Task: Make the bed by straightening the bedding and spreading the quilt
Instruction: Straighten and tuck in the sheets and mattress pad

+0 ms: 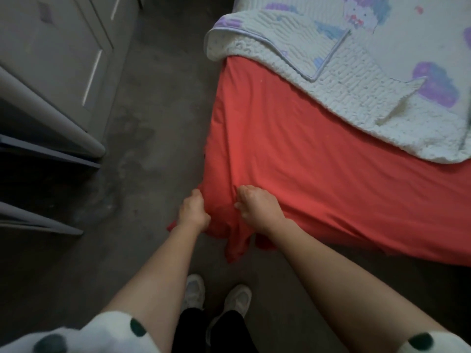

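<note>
Hands are low at the near corner of the bed [382, 200], and I watch them from far away through the head camera. The left hand [192, 212] is closed round the red sheet [318, 161] right at the corner edge, with cloth bunched in its fingers. The right hand [257, 207] is just beside it, on the other side of the corner. Its fingers are curled down into the sheet and pinch a fold. Between and under the two hands the sheet hangs in loose, crumpled flaps toward the floor [153, 123]. The rest of the sheet runs up and to the right over the side of the bed, mostly smooth with a few long wrinkles.

The quilt [356, 80] is on top of the bed at the top right, well apart from the hands. It is white and bumpy, with purple and blue cartoon pictures. It is not flat. One corner is folded back on itself and its edge lies crooked, so a big part of the red sheet shows below it. Neither hand touches it.

Both arms are bare, and white sleeves [114, 332] with dark dots show at the bottom. Two white shoes [238, 299] stand on the gray floor just below the hanging cloth. Gray drawers [51, 59] stand at the left, well apart from the bed.
</note>
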`<state>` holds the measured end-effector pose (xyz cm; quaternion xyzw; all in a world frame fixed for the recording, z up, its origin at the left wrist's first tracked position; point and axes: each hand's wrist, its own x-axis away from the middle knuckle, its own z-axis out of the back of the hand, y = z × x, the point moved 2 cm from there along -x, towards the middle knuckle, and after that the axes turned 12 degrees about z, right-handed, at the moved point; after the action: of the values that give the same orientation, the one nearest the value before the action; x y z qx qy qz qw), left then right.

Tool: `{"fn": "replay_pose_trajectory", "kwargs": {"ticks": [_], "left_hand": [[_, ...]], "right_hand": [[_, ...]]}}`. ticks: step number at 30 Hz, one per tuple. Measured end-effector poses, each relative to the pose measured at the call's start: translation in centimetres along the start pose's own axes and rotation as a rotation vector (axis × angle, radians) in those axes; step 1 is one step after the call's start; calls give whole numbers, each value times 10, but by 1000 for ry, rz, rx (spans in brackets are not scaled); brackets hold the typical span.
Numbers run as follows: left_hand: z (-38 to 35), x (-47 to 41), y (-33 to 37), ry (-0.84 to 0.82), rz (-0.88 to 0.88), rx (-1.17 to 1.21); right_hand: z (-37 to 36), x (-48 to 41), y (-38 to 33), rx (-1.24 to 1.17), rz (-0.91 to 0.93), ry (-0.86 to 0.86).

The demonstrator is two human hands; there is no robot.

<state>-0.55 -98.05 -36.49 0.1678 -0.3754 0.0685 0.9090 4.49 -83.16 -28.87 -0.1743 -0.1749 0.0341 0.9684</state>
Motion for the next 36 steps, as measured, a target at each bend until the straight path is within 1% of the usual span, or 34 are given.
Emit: {"fn": "replay_pose_trajectory", "kwargs": {"ticks": [4,7,9,11,14,16,18,20,22,23,24,25,26,27,28,29,31,32,34,35,36], "left_hand": [[21,-4,-21,60,-18,-204],[48,-7,-41,153,32,-291],[57,-6,-46,180,74,-282],[57,-4,-46,176,90,-291],[48,-4,-45,156,84,-377],[45,-4,-43,146,107,-396],[44,-4,-40,165,100,-334],[42,-3,-27,245,-20,-180],[41,6,1,345,-259,-47],[41,12,19,377,-390,-27],[37,17,34,381,-511,-60],[33,21,46,350,-610,-150],[26,21,54,300,-660,-264],[18,18,54,247,-650,-371],[12,14,51,209,-602,-434],[10,11,46,186,-544,-451],[-1,10,43,133,-438,-388],[-3,10,42,85,-338,-327],[-3,14,37,-19,-69,-193],[0,16,37,-30,8,-157],[2,18,39,31,-6,-154]], "right_hand": [[3,-2,-2,-52,5,-31],[4,-5,-10,-58,53,-43],[5,-8,-13,-45,75,6],[7,-9,-10,-49,77,90],[9,-12,-1,19,96,224],[9,-14,7,105,86,256],[6,-16,14,152,55,249],[4,-14,21,140,5,270],[4,-10,26,127,-70,290],[5,-8,28,132,-105,286],[5,-6,31,141,-128,274],[5,-4,35,147,-143,253],[4,-2,40,146,-155,221],[3,0,44,139,-159,172],[0,3,48,130,-156,115],[-3,5,49,122,-147,65],[-6,11,54,109,-132,10],[-6,13,55,96,-125,5],[-4,17,55,83,-110,22],[-2,18,55,88,-111,40],[0,19,56,98,-120,52]]}}
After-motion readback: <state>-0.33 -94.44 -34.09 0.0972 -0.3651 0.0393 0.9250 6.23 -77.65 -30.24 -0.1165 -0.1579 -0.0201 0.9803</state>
